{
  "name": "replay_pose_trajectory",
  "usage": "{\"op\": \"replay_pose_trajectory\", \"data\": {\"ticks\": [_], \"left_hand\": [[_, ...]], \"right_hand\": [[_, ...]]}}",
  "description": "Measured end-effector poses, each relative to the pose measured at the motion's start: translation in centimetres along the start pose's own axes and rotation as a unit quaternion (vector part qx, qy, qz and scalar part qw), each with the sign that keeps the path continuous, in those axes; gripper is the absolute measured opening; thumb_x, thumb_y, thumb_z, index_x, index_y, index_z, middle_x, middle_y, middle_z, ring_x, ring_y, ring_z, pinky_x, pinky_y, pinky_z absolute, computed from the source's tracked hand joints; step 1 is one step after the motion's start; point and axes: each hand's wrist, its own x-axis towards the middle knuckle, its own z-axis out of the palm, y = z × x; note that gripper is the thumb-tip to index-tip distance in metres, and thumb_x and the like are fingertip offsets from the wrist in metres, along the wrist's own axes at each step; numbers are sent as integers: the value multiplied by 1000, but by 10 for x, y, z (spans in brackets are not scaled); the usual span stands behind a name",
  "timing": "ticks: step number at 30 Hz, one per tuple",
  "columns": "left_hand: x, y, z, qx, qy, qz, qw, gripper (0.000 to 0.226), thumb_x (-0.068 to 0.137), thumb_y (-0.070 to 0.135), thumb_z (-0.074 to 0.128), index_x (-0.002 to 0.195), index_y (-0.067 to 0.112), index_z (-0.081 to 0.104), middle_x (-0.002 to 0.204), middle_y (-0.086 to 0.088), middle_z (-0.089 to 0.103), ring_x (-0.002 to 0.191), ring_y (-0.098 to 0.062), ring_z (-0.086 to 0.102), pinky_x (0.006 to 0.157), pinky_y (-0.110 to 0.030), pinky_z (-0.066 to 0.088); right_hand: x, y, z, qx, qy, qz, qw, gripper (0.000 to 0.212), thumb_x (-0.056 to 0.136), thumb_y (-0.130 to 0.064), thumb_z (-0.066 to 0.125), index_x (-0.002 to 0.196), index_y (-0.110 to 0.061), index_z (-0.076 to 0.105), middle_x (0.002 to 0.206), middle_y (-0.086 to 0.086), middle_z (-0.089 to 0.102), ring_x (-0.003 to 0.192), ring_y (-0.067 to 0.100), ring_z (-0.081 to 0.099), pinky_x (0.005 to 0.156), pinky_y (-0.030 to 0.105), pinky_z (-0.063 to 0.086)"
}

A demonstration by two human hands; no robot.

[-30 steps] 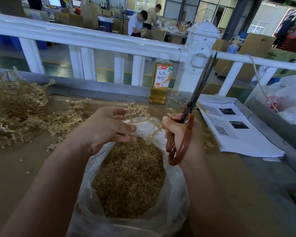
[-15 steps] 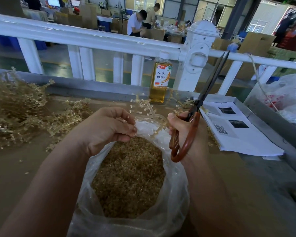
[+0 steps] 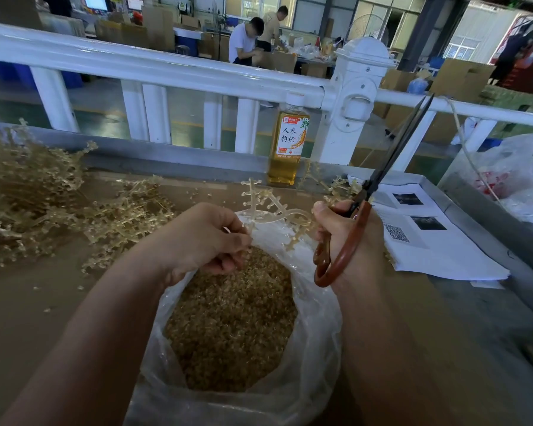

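left hand point(image 3: 203, 241) fingertips are pinching one end of the pale plastic sprue point(image 3: 273, 210), its length arching rightward over the open bag point(image 3: 317, 364) toward the nearer right hand point(image 3: 339, 232); that hand is gripping the scissors point(image 3: 368, 189), blades barely apart and pointing up and away from the sprue, likely needing to swing down-left to cut

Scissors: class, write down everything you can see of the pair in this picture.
The scissors are large: long, narrow, dark blades that look like metal, and glossy reddish-brown loop handles. The blades, slightly parted at the tips, point up and rightward, away from the person. The right hand grips the handles, fingers curled round them, by the rim of the plastic bag. The blades touch nothing; the plastic branch held by the left hand lies left of them.
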Motion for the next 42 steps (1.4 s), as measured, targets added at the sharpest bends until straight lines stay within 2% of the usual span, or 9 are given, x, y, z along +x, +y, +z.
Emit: {"op": "replay_pose_trajectory", "data": {"ticks": [4,10,17,22,28,30,33,37,42], "left_hand": [[-3,2,-1,-47,-8,-2,999,16,78,-16,59,81,-1,63,66,-12,65,52,-12,65,49,-17,51],[3,1,0,-24,58,2,998,16,79,-13,58,71,-2,65,47,-5,57,40,-8,53,41,-16,44],[4,0,4,-19,64,-5,998,11,84,-8,57,78,1,59,56,-8,65,43,-12,61,40,-18,46],[3,0,3,3,61,-11,998,19,82,-5,60,64,-2,61,46,-5,61,38,-11,56,37,-17,43],[5,1,8,-15,51,-12,998,23,91,-3,45,71,5,54,43,0,57,35,-10,52,34,-16,37],[5,2,8,-14,46,-4,999,25,91,-1,45,68,6,53,43,1,55,34,-8,48,34,-15,34],[3,6,2,-123,32,3,992,27,87,-2,45,61,4,51,46,-4,56,34,-11,48,34,-15,34],[3,8,-6,-254,79,14,964,26,91,0,43,67,2,53,46,-4,59,34,-10,51,33,-13,35],[4,7,-7,-308,131,19,942,26,95,4,42,72,6,53,46,-1,60,35,-7,53,31,-12,34]], "right_hand": [[-1,-2,0,-10,3,2,1000,22,83,-3,65,77,-12,46,64,2,52,36,-1,47,45,14,45],[-1,-2,0,-36,-5,-11,999,15,84,-3,64,94,-2,53,61,3,50,37,-1,47,44,13,42],[2,3,0,-51,6,-13,999,25,82,-8,68,72,-16,47,39,-12,53,44,7,50,61,30,47],[2,6,0,-37,2,-16,999,26,82,-6,68,71,-18,47,47,-7,54,39,0,50,57,27,46],[0,7,1,-23,-3,-21,999,28,82,-4,67,68,-17,46,46,-9,55,37,0,49,52,26,44],[0,7,0,-20,-1,-11,1000,24,83,-8,67,69,-16,49,58,-4,56,40,2,52,49,21,47],[3,4,-3,26,-47,35,998,20,87,-19,64,72,-8,55,68,2,62,56,11,61,51,22,51],[2,-1,-5,-21,-109,82,990,18,85,-42,57,80,-25,53,85,1,65,77,15,67,59,29,58],[-10,-6,-4,-67,-208,100,971,48,60,-61,59,79,-16,55,61,1,60,46,10,54,46,25,49]]}}
